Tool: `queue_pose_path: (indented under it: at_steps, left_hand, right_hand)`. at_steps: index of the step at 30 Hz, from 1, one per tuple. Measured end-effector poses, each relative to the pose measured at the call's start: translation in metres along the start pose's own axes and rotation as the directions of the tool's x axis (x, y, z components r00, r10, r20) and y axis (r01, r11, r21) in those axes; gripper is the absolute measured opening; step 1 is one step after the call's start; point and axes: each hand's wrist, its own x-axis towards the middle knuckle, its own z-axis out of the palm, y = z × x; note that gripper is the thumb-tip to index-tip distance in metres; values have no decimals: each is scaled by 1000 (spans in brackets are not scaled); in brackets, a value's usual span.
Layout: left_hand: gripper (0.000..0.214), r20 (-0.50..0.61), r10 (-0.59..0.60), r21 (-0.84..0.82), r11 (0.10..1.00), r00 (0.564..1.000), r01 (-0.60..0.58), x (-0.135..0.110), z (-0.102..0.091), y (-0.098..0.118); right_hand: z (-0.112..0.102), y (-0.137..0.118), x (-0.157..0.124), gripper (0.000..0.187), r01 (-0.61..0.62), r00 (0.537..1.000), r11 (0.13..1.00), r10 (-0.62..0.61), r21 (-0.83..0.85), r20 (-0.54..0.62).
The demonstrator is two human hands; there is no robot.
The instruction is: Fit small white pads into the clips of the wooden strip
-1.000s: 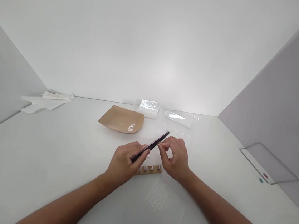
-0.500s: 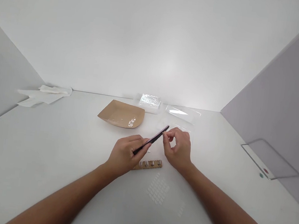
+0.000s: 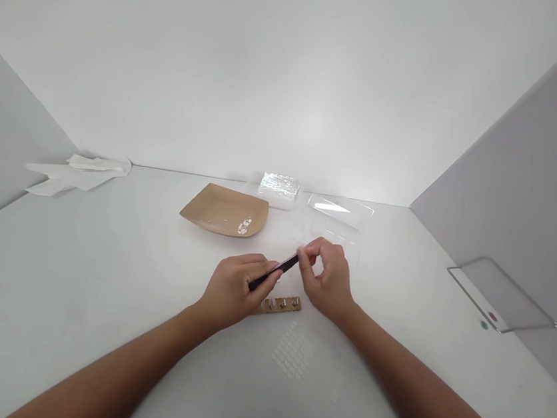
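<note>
My left hand is closed around one end of a slim dark nail file, which slants up to the right. At its far end my right hand pinches with thumb and forefinger. Whatever small piece may sit between those fingertips is too small to make out, and the file's tip is hidden there. Just below the hands lies a narrow brown strip with several shiny metal fittings, its left end covered by my left hand. A clear sheet of small oval tabs lies on the table nearer me.
A brown paper tray holds white flakes. Behind it to the right are a clear-wrapped pack and clear plastic sheets. White tissues lie far left. At the right stands a wire frame, near a small green spot.
My right hand has moved slightly left and down along the nail file, so its fingertips now cover the tip. My left hand keeps its grip. The view has shifted slightly.
</note>
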Motion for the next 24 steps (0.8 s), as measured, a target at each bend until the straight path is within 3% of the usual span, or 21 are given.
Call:
queue_pose_path:
  at_steps: [2,7,16,24]
  left_hand:
    - [31,5,-3,-8,1000,1000,3,-1,0,-1]
    - [25,-21,-56,-45,997,998,55,1,-5,5]
    - [24,-34,-119,-95,989,992,115,2,-9,9]
    - [23,-15,-99,-103,990,995,97,1,-7,6]
  right_hand:
    - [-3,-5,-1,19,38,999,999,-39,19,17]
    - [-13,-9,-1,16,-9,993,999,14,47,-118]
    - [-8,6,-1,17,72,994,997,-75,-39,-80]
    - [-3,2,-5,13,133,988,990,-137,-53,-71]
